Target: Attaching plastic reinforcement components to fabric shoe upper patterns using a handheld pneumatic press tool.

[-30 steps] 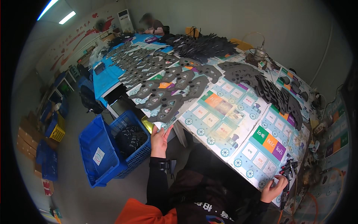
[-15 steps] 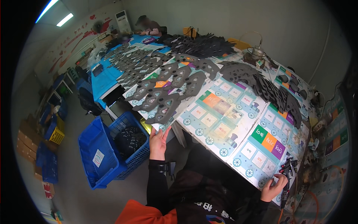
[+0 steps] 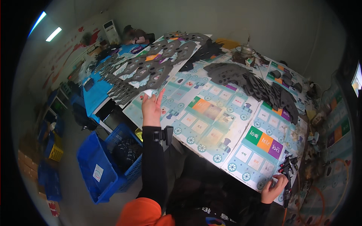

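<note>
Left hand (image 3: pixel 151 107) on colourful mat (image 3: pixel 211 113), blue crate (image 3: pixel 109 165) below.

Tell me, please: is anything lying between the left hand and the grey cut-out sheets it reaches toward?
Nothing visible does. The left hand is raised over the printed mat, its fingertips right at the near edge of the grey cut-out sheets. The right hand rests far off, beside a dark tool.

Dim room lit by 2 ceiling tubes (image 3: pixel 47 27) upper left; fisheye bends edges, corners black, slight blur.
</note>
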Available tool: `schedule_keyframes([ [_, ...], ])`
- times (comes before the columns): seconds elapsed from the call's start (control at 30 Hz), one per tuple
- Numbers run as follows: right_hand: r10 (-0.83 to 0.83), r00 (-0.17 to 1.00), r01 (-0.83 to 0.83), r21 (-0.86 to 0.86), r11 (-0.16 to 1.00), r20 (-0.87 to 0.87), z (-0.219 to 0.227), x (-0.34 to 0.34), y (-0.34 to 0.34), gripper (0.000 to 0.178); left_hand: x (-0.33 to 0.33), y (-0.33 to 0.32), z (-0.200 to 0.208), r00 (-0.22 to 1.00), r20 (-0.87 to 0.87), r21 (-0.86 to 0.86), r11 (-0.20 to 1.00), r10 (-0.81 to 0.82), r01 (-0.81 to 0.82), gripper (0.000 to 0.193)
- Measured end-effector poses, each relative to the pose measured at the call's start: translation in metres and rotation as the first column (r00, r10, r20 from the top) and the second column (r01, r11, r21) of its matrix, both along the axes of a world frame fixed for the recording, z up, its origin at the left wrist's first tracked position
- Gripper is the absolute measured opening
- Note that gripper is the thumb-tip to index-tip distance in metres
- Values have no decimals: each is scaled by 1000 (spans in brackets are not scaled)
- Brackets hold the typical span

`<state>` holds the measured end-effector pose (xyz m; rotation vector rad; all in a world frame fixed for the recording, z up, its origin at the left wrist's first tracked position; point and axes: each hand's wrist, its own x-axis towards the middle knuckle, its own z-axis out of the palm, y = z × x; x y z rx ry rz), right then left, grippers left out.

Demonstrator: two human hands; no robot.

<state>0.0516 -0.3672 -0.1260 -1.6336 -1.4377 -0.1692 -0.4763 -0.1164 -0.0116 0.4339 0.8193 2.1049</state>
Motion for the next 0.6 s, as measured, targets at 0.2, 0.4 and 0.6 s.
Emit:
schedule_keyframes([
  [0.2, -42, 999, 41, -51, 998, -14, 7, -2, 0, 25, 12, 178, 44, 993, 119, 51, 999, -18, 12, 48],
  [0.4, -77, 997, 77, -93, 993, 5, 14, -9, 4, 23, 0, 339, 28, 998, -25, 201, 977, -66, 69, 55],
  [0.6, -109, 965, 122, -40, 992, 237, 21, -6, 5, 21, 56, 436, -1, 980, 169, 42, 994, -104, 98, 56],
])
